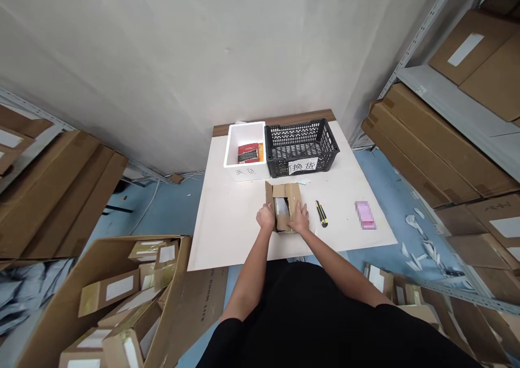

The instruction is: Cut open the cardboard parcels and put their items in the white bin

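A small cardboard box lies opened on the white table, its flaps raised. Something grey and smooth shows inside it, but its kind is unclear. My left hand is closed on the box's left edge. On the opposite side, my right hand grips the right wall near the front corner, its thumb side toward the opening. A yellow and black utility knife rests on the table, right of my right hand and apart from it.
Behind the box stand a white bin holding red packages and a black plastic crate. A blurred pink item lies at the table's right. A large carton of parcels stands front left. Shelves with cartons flank both sides.
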A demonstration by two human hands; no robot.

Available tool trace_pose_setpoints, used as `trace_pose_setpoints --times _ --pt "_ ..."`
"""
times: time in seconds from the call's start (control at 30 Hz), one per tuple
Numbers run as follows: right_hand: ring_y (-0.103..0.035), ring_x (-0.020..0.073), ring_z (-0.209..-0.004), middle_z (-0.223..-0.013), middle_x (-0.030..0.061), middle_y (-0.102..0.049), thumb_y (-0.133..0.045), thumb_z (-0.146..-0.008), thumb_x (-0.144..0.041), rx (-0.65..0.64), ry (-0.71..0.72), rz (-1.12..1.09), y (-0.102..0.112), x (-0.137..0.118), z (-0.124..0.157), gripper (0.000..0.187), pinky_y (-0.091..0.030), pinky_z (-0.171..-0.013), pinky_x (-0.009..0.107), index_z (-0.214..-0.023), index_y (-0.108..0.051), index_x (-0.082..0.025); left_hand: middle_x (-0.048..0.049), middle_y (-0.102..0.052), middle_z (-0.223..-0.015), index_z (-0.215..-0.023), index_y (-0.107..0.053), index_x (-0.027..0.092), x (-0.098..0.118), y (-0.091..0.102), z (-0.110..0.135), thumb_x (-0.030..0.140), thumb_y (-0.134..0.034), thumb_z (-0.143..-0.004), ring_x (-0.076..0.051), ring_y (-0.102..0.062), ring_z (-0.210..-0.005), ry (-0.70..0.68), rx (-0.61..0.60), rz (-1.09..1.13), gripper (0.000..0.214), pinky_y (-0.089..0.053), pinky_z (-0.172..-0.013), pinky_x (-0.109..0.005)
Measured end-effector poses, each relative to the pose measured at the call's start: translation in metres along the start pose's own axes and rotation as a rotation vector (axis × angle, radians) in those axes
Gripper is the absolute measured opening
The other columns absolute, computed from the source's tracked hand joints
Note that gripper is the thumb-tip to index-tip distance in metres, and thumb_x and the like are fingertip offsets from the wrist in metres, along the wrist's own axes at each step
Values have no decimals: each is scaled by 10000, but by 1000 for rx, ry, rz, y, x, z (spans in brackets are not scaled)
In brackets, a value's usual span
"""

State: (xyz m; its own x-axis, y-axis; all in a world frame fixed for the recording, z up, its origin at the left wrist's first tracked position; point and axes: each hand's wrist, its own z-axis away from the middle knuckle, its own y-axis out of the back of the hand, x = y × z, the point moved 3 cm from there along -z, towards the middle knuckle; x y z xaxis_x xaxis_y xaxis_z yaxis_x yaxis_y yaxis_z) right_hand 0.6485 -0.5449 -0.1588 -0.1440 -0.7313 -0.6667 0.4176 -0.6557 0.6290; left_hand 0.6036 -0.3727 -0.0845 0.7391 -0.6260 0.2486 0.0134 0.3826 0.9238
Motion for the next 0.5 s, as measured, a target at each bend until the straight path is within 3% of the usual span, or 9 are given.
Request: trace_pose_setpoints --times 0.1,0.17,0.3,0.4,0.5 --pt "-177 368 -1590 -1728 185 -157 -752 -659 -278 -31 88 -87 6 14 4 1238 -318 -1216 525 -1690 -72 -195 -191 -779 -1056 -1187 -704 144 2 -3 -3 414 -271 -1096 -296 -743 -990 -7 2 -9 519 -513 -811 -364" --pt "-327 347 -1533 -1668 151 -340 -700 -653 -274 -56 124 -203 16 17 3 1174 -388 -1179 469 -1686 -148 -196 -193 -776 -1052 -1179 -702 141 5 -5 -5 410 -278 -1097 -301 -741 -995 -17 3 -12 509 -512 -819 -368" --pt "-646 292 -1189 -1355 78 -682 -574 -655 -255 -144 100 -512 32 15 3 973 -543 -970 366 -1611 -394 -228 -190 -769 -1060 -1196 -696 147 3 -4 -9 407 -304 -1095 -307 -732 -1025 -39 -7 -5 482 -511 -844 -372" --pt "-699 274 -1048 -1204 85 -745 -539 -678 -279 -170 39 -642 40 23 4 844 -572 -858 319 -1517 -520 -191 -171 -763 -1106 -1327 -645 165 -14 4 -15 432 -300 -1091 -300 -720 -1052 -43 -18 14 496 -525 -842 -367" --pt "-705 275 -1064 -1221 94 -742 -532 -745 -299 -82 41 -616 52 46 2 793 -584 -852 335 -1532 -490 -209 -169 -661 -1376 -1575 -413 216 -29 11 -20 397 -388 -1063 -293 -657 -1201 -69 19 5 544 -528 -928 -378"
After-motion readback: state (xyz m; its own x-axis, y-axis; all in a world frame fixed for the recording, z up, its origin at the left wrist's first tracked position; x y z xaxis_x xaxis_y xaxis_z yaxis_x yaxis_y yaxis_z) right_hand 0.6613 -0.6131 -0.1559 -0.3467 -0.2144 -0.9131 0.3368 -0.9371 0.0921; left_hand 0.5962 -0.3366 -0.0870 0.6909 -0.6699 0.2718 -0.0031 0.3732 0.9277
